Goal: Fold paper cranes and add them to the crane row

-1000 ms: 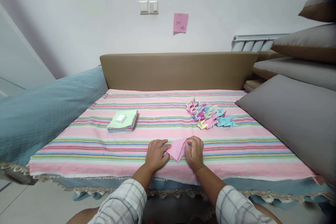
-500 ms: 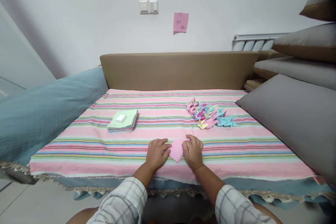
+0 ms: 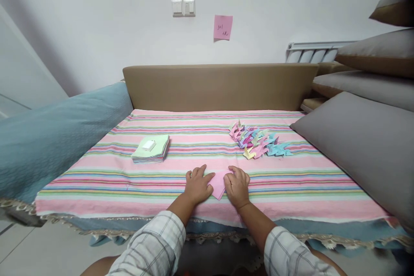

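A folded pink paper (image 3: 219, 183) lies flat on the striped cloth (image 3: 291, 185) near its front edge. My left hand (image 3: 198, 186) presses on the paper's left side with fingers stretched out flat. My right hand (image 3: 237, 187) rests on the right side, fingers curled down onto the paper's edge. Most of the paper is hidden between the two hands.
A stack of coloured paper squares (image 3: 151, 148) with a small white object on top sits at the left. Several folded paper cranes (image 3: 257, 140) lie in a pile at the back right. Grey cushions (image 3: 362, 138) rise on the right, a blue blanket (image 3: 54, 138) on the left.
The pink paper, raised between the hands a second ago, now lies flat. My hands have closed in over it, and my left hand's fingers have stretched out.
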A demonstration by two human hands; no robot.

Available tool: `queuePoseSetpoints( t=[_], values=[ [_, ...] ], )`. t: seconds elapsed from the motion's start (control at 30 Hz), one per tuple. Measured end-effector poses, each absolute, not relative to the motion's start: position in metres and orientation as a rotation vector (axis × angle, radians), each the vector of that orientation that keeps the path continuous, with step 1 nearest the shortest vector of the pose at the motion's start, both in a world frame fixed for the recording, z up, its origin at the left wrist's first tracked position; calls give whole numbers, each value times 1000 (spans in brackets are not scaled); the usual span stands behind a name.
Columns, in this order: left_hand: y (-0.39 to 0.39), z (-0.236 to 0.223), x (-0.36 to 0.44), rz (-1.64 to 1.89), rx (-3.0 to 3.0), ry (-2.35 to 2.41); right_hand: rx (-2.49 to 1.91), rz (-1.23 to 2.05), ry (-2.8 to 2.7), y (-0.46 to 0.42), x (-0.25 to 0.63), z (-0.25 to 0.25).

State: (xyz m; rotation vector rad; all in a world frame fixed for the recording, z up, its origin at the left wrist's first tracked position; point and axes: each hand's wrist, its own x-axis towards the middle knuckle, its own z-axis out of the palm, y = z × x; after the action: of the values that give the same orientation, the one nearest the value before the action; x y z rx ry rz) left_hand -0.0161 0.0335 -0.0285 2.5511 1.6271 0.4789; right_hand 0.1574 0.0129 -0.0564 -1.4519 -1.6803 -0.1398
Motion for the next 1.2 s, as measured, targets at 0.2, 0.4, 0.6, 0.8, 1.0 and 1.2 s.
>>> queuePoseSetpoints(
  t=[0.2, 0.4, 0.6, 0.8, 1.0, 1.2],
  values=[
    [29, -30, -19, 593, 2583, 1586, -1470, -145, -1701, 13, 157, -56],
    [21, -32, -29, 797, 2589, 1395, -1529, -178, -1691, 14, 156, -57],
    [15, -31, -35, 802, 2647, 1193, -1513, -162, -1667, 14, 156, -56],
    [19, -38, -38, 798, 2715, 1145, -1518, -112, -1664, 15, 157, -59],
    [21, -42, -35, 851, 2742, 1205, -1494, -102, -1667, 17, 158, -61],
    [19, -36, -29, 845, 2799, 1221, -1500, -127, -1681, 18, 159, -62]
  ],
)
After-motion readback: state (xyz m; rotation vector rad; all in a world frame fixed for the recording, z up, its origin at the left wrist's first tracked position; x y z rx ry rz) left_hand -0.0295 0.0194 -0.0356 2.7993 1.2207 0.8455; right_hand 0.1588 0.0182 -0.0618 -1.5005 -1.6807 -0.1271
